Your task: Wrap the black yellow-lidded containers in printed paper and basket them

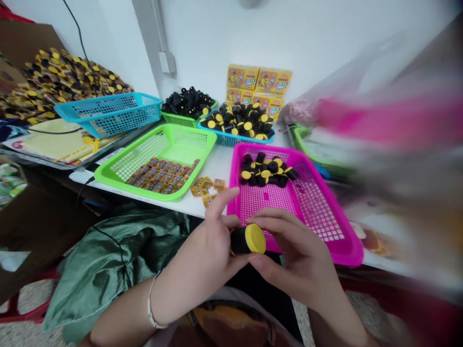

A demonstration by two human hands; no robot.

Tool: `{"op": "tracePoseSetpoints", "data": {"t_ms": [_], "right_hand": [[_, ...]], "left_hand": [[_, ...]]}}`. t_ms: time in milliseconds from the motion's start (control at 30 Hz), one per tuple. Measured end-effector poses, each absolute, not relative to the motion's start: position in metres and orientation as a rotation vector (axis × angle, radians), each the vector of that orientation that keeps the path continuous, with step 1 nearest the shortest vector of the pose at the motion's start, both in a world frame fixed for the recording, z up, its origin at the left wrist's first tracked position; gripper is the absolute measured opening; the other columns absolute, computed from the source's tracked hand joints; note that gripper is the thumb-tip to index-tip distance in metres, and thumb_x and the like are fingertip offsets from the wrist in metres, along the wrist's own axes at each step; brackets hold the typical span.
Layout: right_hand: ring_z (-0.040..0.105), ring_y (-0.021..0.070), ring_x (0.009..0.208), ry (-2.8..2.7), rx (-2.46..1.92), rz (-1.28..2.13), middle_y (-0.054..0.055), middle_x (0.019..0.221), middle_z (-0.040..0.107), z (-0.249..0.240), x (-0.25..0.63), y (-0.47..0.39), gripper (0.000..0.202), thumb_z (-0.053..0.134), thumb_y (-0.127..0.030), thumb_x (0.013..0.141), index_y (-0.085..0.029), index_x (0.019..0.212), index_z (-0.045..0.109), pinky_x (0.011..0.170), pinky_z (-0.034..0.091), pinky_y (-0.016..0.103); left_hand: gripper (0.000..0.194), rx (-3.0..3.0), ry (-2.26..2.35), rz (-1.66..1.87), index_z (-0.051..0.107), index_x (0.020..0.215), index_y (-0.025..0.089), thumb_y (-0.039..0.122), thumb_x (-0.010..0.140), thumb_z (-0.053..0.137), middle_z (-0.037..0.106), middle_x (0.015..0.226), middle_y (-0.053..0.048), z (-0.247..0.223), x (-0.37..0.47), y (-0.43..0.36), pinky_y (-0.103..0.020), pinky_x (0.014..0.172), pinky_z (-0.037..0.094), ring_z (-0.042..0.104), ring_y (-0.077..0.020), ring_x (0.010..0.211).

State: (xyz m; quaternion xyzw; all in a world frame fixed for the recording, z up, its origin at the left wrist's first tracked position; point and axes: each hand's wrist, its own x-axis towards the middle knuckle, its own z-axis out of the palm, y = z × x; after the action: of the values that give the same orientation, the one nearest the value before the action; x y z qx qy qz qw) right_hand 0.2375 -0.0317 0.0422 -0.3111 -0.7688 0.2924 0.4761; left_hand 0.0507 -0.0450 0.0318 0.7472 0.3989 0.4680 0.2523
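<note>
Just in front of my body, a small black cylindrical container with a yellow cap (255,238) lies tilted between my hands. My left hand (213,246) is wrapped around its black body, with the index finger raised. Curled about the capped end, my right hand (296,250) has its fingertips above and its thumb below. Beyond them, a magenta basket (325,231) holds several black and yellow-capped pieces (265,169). To the left stands a green basket (119,166) with rows of small label-wrapped containers (164,174). Small printed orange pieces (202,187) lie on the table between the baskets.
At the back are a blue basket of black and yellow pieces (235,120), a green basket of black pieces (188,103) and printed yellow boxes (258,86). A blue basket (108,113) sits left, before a large heap of containers (65,77). Blurred pink and clear plastic (390,115) fills the right.
</note>
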Motion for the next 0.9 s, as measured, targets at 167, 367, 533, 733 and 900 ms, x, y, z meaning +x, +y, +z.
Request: {"op": "tracePoseSetpoints", "data": {"t_ms": [167, 367, 533, 733, 900], "right_hand": [[0.072, 0.0184, 0.091, -1.809, -0.793, 0.772, 0.002, 0.104, 0.073, 0.04, 0.236, -0.034, 0.046, 0.078, -0.016, 0.077, -0.03, 0.118, 0.067, 0.078, 0.062, 0.03], [0.065, 0.0106, 0.062, -1.612, -0.817, 1.084, -0.004, 0.077, 0.073, 0.043, 0.232, -0.036, 0.041, 0.081, -0.008, 0.069, -0.03, 0.102, 0.074, 0.053, 0.056, 0.018], [0.071, 0.0114, 0.07, -1.443, -0.743, 1.216, -0.002, 0.094, 0.074, 0.04, 0.224, -0.037, 0.038, 0.085, -0.006, 0.066, -0.03, 0.093, 0.076, 0.056, 0.061, 0.019], [0.061, 0.0068, 0.062, -1.547, -0.788, 1.033, -0.003, 0.092, 0.067, 0.033, 0.215, -0.038, 0.03, 0.083, -0.006, 0.066, -0.026, 0.079, 0.064, 0.051, 0.054, 0.015], [0.055, 0.0055, 0.057, -1.503, -0.783, 1.245, -0.006, 0.078, 0.064, 0.033, 0.218, -0.032, 0.034, 0.087, -0.011, 0.063, -0.022, 0.069, 0.055, 0.049, 0.048, 0.015]], "left_hand": [[0.053, 2.161, 1.092, 1.256, 0.057, 0.136, 0.027, 0.011, 0.087, 0.068, 0.072, 0.117, -0.007, 0.03, 0.049, -0.047, -0.041, 0.098, 0.052, 0.069, -0.0277, 0.104], [0.044, 2.478, 1.276, 1.008, 0.056, 0.135, 0.031, 0.011, 0.101, 0.036, 0.069, 0.084, 0.0, 0.038, 0.048, -0.044, -0.045, 0.09, 0.051, 0.064, -0.0224, 0.079], [0.047, 2.546, 1.334, 1.032, 0.052, 0.136, 0.028, 0.007, 0.102, 0.027, 0.074, 0.095, -0.001, 0.04, 0.044, -0.044, -0.043, 0.093, 0.05, 0.067, -0.0204, 0.086], [0.046, 2.528, 1.417, 1.095, 0.052, 0.136, 0.024, 0.007, 0.1, 0.029, 0.077, 0.102, -0.001, 0.031, 0.043, -0.044, -0.049, 0.107, 0.044, 0.069, -0.0201, 0.091], [0.047, 2.595, 1.439, 1.04, 0.051, 0.136, 0.027, 0.007, 0.101, 0.027, 0.073, 0.088, 0.002, 0.033, 0.048, -0.046, -0.052, 0.11, 0.041, 0.067, -0.0178, 0.079]]}}
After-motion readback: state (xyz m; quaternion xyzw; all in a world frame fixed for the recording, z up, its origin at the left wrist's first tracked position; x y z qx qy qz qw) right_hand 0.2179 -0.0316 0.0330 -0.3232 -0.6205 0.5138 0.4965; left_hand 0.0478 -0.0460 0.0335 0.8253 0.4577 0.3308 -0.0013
